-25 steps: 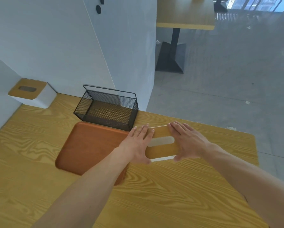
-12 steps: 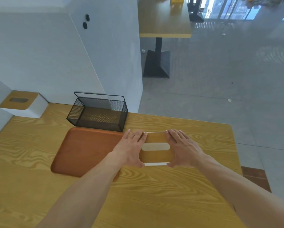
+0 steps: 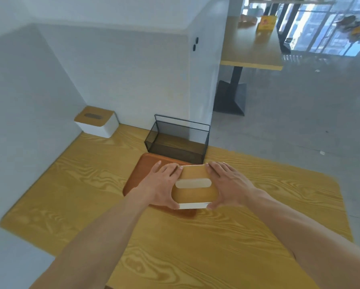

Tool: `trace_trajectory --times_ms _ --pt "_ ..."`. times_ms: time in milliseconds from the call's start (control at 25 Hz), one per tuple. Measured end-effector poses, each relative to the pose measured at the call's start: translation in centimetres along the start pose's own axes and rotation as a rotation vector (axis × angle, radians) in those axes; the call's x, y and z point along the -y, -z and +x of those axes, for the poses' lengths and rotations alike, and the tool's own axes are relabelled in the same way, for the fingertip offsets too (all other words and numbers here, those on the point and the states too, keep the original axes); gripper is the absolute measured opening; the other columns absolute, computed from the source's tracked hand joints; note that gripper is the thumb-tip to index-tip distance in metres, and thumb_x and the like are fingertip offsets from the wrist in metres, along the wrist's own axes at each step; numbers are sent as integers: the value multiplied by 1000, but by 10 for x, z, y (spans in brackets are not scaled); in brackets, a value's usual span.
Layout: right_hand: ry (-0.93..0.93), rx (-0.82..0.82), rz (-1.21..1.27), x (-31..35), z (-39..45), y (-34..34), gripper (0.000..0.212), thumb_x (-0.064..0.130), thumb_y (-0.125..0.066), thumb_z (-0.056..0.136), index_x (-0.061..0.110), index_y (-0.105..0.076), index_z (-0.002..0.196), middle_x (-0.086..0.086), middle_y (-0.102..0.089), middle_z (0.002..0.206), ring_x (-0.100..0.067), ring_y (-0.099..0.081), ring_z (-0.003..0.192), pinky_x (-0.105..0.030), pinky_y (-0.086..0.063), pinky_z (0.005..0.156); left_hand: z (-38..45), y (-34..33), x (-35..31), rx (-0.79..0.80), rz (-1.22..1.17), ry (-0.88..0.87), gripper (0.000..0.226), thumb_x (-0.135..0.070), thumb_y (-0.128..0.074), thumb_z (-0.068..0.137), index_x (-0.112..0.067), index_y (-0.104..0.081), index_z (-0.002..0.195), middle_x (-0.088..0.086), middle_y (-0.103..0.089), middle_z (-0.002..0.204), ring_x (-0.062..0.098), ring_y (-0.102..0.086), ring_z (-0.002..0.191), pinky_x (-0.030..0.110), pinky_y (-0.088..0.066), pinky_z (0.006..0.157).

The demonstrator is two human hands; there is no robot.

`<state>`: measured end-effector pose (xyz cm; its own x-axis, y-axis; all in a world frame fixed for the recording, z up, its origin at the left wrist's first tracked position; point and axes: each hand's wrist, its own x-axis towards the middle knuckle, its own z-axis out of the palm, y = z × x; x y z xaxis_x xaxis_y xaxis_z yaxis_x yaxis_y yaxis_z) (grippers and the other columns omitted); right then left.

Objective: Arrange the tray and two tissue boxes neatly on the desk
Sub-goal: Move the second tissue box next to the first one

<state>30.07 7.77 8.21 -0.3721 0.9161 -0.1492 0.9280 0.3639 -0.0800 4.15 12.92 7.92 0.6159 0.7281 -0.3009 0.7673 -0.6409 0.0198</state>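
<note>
A white tissue box with a wooden lid [image 3: 193, 192] is held between my two hands over the right part of the brown wooden tray [image 3: 140, 174]. My left hand [image 3: 160, 184] grips its left side and my right hand [image 3: 229, 183] grips its right side. Whether the box rests on the tray or hangs above it I cannot tell. A second white tissue box with a wooden lid [image 3: 97, 122] stands in the far left corner of the desk [image 3: 195, 247], against the wall.
A black wire mesh basket [image 3: 177, 142] stands right behind the tray, by the wall corner. The desk's right edge drops to grey floor. Another wooden table [image 3: 252, 49] on a black pedestal stands farther back.
Both hands have carried the tissue box leftward, from beside the tray's right edge to over the tray. The camera has tilted up and back.
</note>
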Motion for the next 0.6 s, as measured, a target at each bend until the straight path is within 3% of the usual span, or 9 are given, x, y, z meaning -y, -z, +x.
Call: trace_trajectory --times_ms 360,600 --pt "184 -31 5 223 117 15 134 91 -50 59 12 -2 156 -7 -14 163 -23 -9 149 -32 -1 120 -176 -21 183 -33 -27 169 129 -73 -68 61 -19 -1 157 5 -8 165 22 -6 150 48 6 122" --pt "193 -11 -28 282 173 16 131 89 -47 62 13 2 157 -6 -8 164 -23 -5 150 -37 -6 124 -208 -35 253 -64 -47 204 126 -71 -67 63 -19 0 157 6 -7 164 21 -6 150 48 8 121"
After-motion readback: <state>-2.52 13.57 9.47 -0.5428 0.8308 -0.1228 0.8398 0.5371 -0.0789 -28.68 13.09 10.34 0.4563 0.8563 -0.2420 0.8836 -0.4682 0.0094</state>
